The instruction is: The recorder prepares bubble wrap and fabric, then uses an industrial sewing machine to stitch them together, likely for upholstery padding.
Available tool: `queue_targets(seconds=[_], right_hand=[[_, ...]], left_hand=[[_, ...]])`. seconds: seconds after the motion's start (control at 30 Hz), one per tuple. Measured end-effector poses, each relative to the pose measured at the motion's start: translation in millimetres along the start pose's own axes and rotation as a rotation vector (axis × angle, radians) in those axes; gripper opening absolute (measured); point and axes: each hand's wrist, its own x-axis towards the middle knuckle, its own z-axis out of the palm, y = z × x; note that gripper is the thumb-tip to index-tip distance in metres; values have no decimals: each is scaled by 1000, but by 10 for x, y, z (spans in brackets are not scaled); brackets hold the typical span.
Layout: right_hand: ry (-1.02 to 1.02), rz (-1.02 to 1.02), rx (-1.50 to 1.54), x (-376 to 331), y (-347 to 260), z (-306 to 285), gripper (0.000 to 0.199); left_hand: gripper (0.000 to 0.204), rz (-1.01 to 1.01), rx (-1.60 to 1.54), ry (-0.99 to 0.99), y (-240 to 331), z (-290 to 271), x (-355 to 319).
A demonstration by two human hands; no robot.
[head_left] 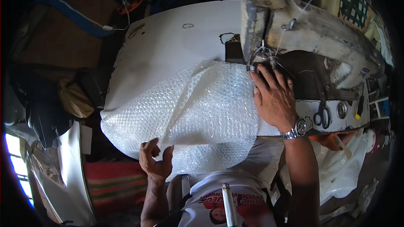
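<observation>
A large sheet of clear bubble wrap [210,113], with a fold running up its middle, spreads over the white table and hangs past its near edge toward my lap. My right hand [274,96] lies flat with fingers spread, pressing by the sheet's right edge close to the needle area of a worn sewing machine [311,25]. A metal watch is on that wrist. At the sheet's near left edge my left hand [156,159] is raised, its fingers half curled and the thumb apart from them. Nothing shows between them.
Black-handled scissors [322,115], a small round metal piece [341,109] and a yellow-handled tool [359,107] lie on the table's right side. White plastic sheeting [345,168] is heaped below right. A striped red cloth [113,185] sits at lower left. A white cord [80,10] runs at upper left.
</observation>
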Motion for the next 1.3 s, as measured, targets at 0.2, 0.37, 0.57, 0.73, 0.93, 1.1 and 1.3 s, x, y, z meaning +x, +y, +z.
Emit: queue_targets(seconds=[0.2, 0.37, 0.57, 0.73, 0.93, 1.1, 1.3], right_hand=[[-53, 35, -29, 23, -85, 26, 46], [-60, 1, -94, 62, -69, -44, 47], [-41, -28, -120, 96, -74, -10, 48], [-61, -37, -104, 85, -131, 16, 47], [-46, -41, -105, 68, -89, 3, 47], [-71, -20, -121, 102, -170, -103, 47], [-69, 15, -94, 85, -321, -262, 46]], left_hand=[[96, -81, 277, 39, -606, -59, -636], [105, -530, 221, -6, -1089, 113, -1087], [84, -928, -736, 100, -1709, 78, -1275], [28, -758, -296, -87, -995, -682, -552], [42, -573, 229, -694, -932, -1947, 437], [34, -322, 455, -702, -1245, -2511, 1545], [16, 56, 1416, -657, -1624, -2067, 3264]])
